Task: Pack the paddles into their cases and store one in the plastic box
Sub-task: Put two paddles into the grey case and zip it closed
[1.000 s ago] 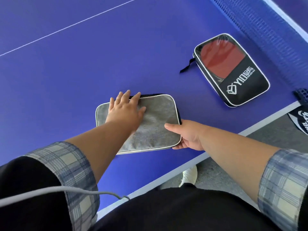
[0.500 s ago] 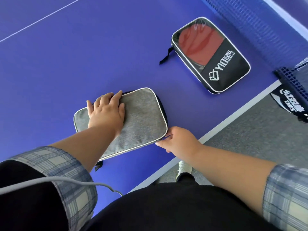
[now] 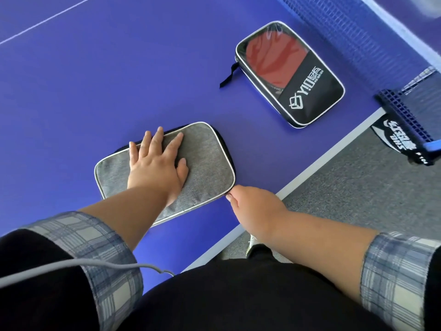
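Hands: left flat, pinning grey case at frame centre | right pinching its corner, likely the zip | black case upper right on surface

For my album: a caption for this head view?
Left hand flat on grey case, right hand pinching its corner.

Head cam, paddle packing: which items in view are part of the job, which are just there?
Job items:
- grey case, left hand flat on it
- right hand pinching at its near corner
- black case, red paddle showing through its window

Just there:
- net
- net clamp
- grey cable
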